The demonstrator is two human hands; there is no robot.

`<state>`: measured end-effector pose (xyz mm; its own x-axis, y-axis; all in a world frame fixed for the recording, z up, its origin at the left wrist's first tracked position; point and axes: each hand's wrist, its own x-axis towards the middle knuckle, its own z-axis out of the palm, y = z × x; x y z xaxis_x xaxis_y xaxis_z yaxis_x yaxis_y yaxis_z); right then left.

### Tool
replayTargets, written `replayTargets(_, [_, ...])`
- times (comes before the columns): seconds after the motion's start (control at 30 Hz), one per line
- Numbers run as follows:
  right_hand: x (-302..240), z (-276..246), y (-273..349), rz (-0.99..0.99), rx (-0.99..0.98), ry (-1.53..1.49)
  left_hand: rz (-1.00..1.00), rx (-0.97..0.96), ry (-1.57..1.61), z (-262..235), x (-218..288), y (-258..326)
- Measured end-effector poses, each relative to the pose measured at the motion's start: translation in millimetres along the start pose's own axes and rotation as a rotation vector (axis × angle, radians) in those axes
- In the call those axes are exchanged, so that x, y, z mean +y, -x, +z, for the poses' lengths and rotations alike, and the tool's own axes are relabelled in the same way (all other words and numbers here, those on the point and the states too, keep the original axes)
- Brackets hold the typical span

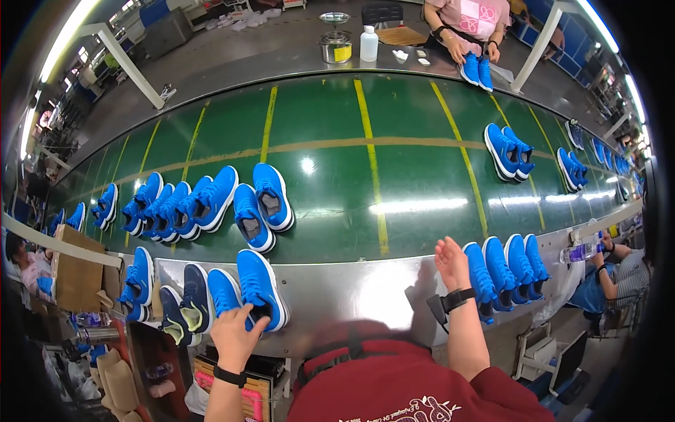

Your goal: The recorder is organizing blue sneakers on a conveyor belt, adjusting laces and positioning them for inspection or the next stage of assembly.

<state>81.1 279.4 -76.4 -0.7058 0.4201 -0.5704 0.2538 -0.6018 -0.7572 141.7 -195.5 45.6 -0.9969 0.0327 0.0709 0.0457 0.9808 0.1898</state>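
My left hand (235,333) is at the heels of a pair of blue sneakers, its fingers and thumb closed about their heel openings. The right sneaker (259,281) of that pair has a white sole and dark lining; the left sneaker (223,290) is partly hidden by my hand. My right hand (452,264) is raised over the metal ledge with fingers stretched out and nothing in it. Just right of it, several blue sneakers (500,274) stand in a row. Beyond my left hand, another pair of blue sneakers (264,207) lies on the green belt (323,190).
Navy shoes (186,306) and another blue pair (138,281) sit left on the metal ledge (337,288). More blue sneakers (183,207) line the belt's left; others (510,151) lie far right. Across, a person (467,35) handles blue shoes near a white bottle (368,43).
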Motion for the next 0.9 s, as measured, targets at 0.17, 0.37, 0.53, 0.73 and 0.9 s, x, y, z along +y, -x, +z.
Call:
replayTargets(0.17, [-42, 20, 26, -0.623, 0.050, 0.384, 0.181, -0.004, 0.188, 31, 3, -114])
replayTargets(0.37, [-151, 74, 117, -0.581, -0.135, -0.201, -0.072, -0.463, 0.077, 114, -28, -217])
replayTargets(0.53, [-148, 53, 152, -1.015, 0.196, 0.300, -0.125, -0.283, 0.097, 135, -7, -215])
replayTargets(0.73, [-150, 40, 151, -0.499, -0.256, -0.453, -0.013, -0.300, -0.079, 87, 61, -161])
replayTargets(0.9, [-93, 36, 111, -0.682, -0.205, 0.481, 0.315, -0.278, 0.107, 85, 117, -79])
